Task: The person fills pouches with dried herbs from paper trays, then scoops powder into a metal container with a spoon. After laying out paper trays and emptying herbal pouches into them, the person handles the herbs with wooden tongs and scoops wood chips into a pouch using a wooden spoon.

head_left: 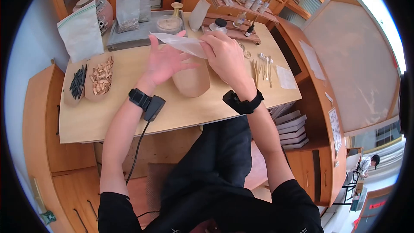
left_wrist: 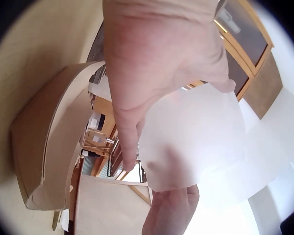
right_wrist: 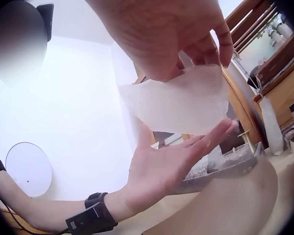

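Observation:
A thin, translucent white sheet or pouch hangs over the table, with its end pinched between the thumb and fingers of my right hand. Its edge looks finely jagged in the right wrist view, where the white sheet spans the space between both hands. My left hand is spread palm up just beside and below it, fingers straight and gripping nothing. In the left wrist view, part of the right hand shows dimly through the sheet. A brown paper tray stands on the table beneath the hands.
Left, paper trays hold dark sticks and tan wood chips, with a white zip bag behind. A grey tray bears bags and a jar. Right lie slim tools; behind stands a wooden rack with bottles.

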`<state>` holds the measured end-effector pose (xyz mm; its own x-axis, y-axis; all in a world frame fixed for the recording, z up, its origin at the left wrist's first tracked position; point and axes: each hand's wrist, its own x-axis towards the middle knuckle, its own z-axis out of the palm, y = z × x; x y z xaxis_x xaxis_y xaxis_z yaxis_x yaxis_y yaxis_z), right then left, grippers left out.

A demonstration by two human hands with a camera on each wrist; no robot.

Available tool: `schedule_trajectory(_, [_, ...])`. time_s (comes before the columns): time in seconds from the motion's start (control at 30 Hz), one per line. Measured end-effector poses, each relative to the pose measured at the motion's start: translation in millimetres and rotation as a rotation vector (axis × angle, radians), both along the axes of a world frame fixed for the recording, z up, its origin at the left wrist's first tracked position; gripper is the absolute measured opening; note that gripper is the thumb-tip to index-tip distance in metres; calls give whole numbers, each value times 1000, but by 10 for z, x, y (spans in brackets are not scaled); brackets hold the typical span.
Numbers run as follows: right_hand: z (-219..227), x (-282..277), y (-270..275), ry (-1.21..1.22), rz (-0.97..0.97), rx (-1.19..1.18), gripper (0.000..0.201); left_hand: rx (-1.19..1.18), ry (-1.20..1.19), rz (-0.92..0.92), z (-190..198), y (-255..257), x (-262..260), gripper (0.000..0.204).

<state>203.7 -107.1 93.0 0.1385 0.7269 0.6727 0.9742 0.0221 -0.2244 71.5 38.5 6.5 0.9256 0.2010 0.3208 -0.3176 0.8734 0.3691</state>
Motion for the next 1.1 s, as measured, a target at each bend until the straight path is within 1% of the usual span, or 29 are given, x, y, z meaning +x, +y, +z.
schedule_trajectory(0.03, [-27, 7, 8, -16, 15, -3, 13, 0, 3, 7, 3, -22, 1, 102])
schedule_trajectory(0.1, [-55, 5, 22, -34, 31, -9, 13, 66, 55, 81, 4, -66, 20, 109])
schedule_trajectory(0.13, [-64, 4, 25, -36, 43, -5, 12, 64, 55, 83, -3, -69, 30, 109])
schedule_trajectory(0.2, [-78, -4, 32, -35, 56, -2, 11, 67, -7, 90, -11, -63, 42, 111])
schedule_trajectory(0.3, [-82, -32, 36, -39, 63, -26, 12, 93, -24, 129, 22, -81, 29, 112])
schedule_trajectory(0.33, [-78, -49, 33, -63, 62, -29, 16, 93, -24, 132, 54, -103, 14, 112])
schedule_trajectory(0.37, [-77, -62, 37, -87, 62, -32, 20, 118, 15, 146, 84, -132, -9, 118])
schedule_trajectory(0.4, [-82, -70, 52, -87, 64, -34, 20, 142, 55, 160, 113, -154, -23, 123])
schedule_trajectory(0.47, [-96, -89, 76, -118, 45, -9, 31, 140, 57, 140, 76, -156, 1, 123])
schedule_trajectory(0.53, [-71, -115, 84, -114, 50, -10, 32, 139, 60, 121, 40, -162, 16, 123])
schedule_trajectory(0.6, [-75, -111, 96, -110, 54, -9, 33, 188, 36, 71, 28, -173, 25, 111])
schedule_trajectory(0.67, [-126, -69, 124, -166, 27, 9, 32, 217, 39, 82, 33, -200, 27, 110])
schedule_trajectory(0.8, [-180, -71, 166, -191, 2, 13, 31, 294, 34, 104, 55, -243, 14, 109])
schedule_trajectory(0.93, [-210, -101, 187, -217, -9, 15, 32, 283, 18, 115, 23, -247, 32, 107])
schedule_trajectory(1.0, [-219, -100, 191, -219, -7, 22, 32, 267, 18, 166, 34, -250, 27, 100])
schedule_trajectory(1.03, [-214, -97, 187, -180, 12, 23, 33, 267, 19, 167, 31, -244, 24, 100])
schedule_trajectory(1.1, [-194, -100, 178, -141, 35, 23, 34, 234, 57, 205, 26, -226, 13, 91])
